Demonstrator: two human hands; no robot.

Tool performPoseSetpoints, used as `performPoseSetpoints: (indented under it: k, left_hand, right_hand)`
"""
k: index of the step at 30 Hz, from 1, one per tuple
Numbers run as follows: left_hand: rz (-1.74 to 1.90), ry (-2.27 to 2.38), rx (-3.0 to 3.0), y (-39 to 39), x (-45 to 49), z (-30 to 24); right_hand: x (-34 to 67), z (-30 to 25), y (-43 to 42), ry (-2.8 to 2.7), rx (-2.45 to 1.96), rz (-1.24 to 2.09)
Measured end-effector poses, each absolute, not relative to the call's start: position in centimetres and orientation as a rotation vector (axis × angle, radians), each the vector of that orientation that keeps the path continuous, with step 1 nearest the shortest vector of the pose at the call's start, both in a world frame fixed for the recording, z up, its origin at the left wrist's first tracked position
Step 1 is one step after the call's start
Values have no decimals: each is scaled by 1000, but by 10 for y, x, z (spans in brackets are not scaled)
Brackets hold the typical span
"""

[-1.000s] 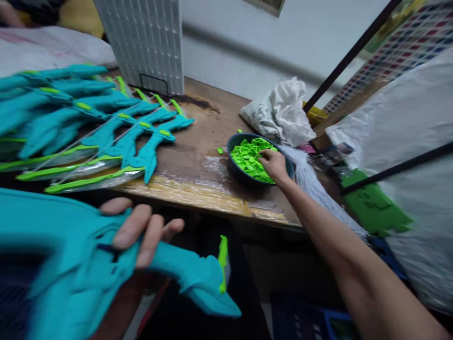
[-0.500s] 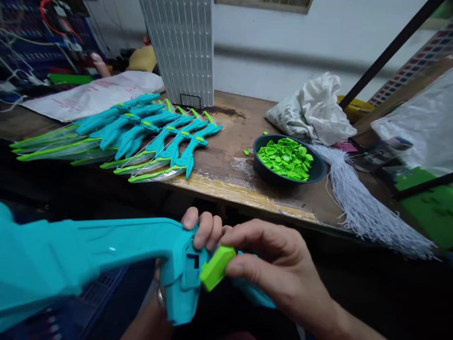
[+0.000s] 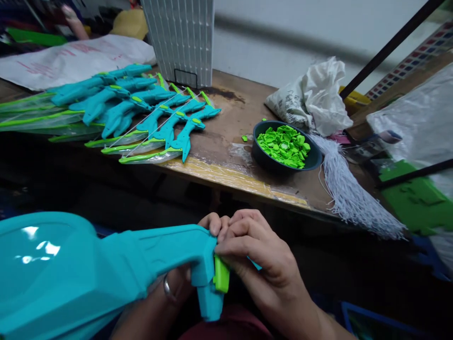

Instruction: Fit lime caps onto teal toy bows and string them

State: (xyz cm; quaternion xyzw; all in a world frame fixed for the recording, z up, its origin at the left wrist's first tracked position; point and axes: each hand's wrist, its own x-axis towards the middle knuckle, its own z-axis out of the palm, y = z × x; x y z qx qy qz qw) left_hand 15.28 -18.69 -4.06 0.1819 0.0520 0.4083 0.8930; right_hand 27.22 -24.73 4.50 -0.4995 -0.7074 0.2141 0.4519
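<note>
A large turquoise plastic toy bow (image 3: 163,248) lies across the lower left, its wide end close to the camera. My left hand (image 3: 180,278), with a ring on one finger, is wrapped round it from behind; part of that hand is hidden. At the bow's near middle, a bright green plastic piece (image 3: 222,275) sits against the slotted face. My right hand (image 3: 264,255) is closed, its fingertips at the top of the green piece and close to the left fingers. Whether the piece is fully seated I cannot tell.
Several turquoise and green toy bows (image 3: 141,106) are piled on the table (image 3: 226,108). A dark bowl (image 3: 279,167) holds green pieces. A white sack (image 3: 307,101), a bundle of white strings (image 3: 354,198) and a metal panel (image 3: 180,42) stand around. Another person's arm (image 3: 75,21) shows far left.
The green piece has moved from beside the slot onto the bow's face. My right hand has come in to the bow, which has turned. The camera view has shifted.
</note>
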Motion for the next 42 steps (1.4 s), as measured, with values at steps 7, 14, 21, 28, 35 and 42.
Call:
performPoseSetpoints:
  k: [7, 14, 21, 28, 35, 42]
  left_hand:
    - [919, -94, 408, -188, 163, -60]
    - [878, -74, 372, -181, 161, -65]
    - [892, -66, 384, -187, 164, -61]
    - [867, -165, 397, -188, 167, -70]
    - [849, -169, 345, -193, 165, -83]
    - [889, 62, 263, -193, 169, -77]
  right_hand:
    - [264, 35, -264, -1820, -1347, 81]
    - [264, 27, -273, -1850, -1416, -28]
    - [265, 26, -277, -1839, -1402, 32]
    - [274, 27, -274, -1896, -1361, 43]
    - [275, 25, -278, -1923, -1357, 56]
    - [276, 39, -275, -2072, -1515, 5]
